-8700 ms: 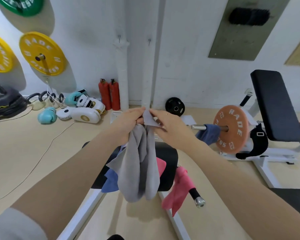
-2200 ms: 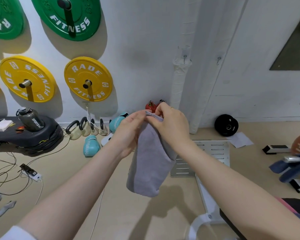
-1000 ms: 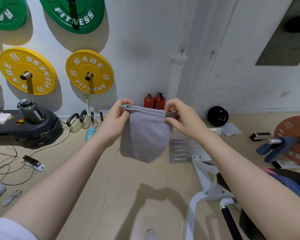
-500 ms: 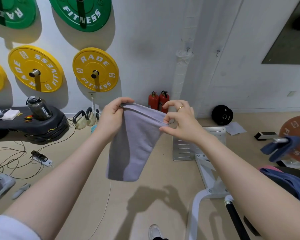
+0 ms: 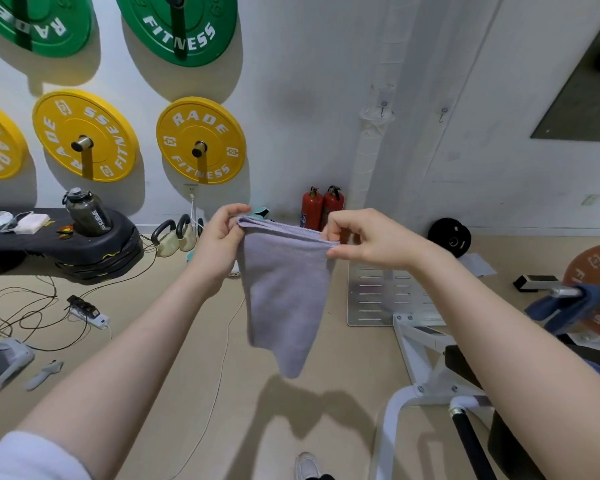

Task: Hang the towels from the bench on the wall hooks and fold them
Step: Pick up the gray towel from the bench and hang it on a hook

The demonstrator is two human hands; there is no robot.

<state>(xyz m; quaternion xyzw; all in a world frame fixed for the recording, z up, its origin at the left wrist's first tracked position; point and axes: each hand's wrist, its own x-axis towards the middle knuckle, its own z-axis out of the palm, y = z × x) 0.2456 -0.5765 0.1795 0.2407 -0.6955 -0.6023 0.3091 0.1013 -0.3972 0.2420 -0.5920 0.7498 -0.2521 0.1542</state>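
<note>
view: head, single camera | position: worn on the person's head, above and behind both arms | facing: forward and down toward wall (image 5: 309, 98) and floor (image 5: 174, 341) | range: close, arms reaching out from the lower corners | shared views: none

Two round green weight plates (image 5: 177, 24); three round yellow weight plates (image 5: 201, 140); two red fire extinguishers (image 5: 311, 208); two small metal wall hooks (image 5: 383, 107).

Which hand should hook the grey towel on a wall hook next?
Probably right. The right hand pinches the grey towel edge nearer below the wall hooks; the left hand is farther left.
</note>
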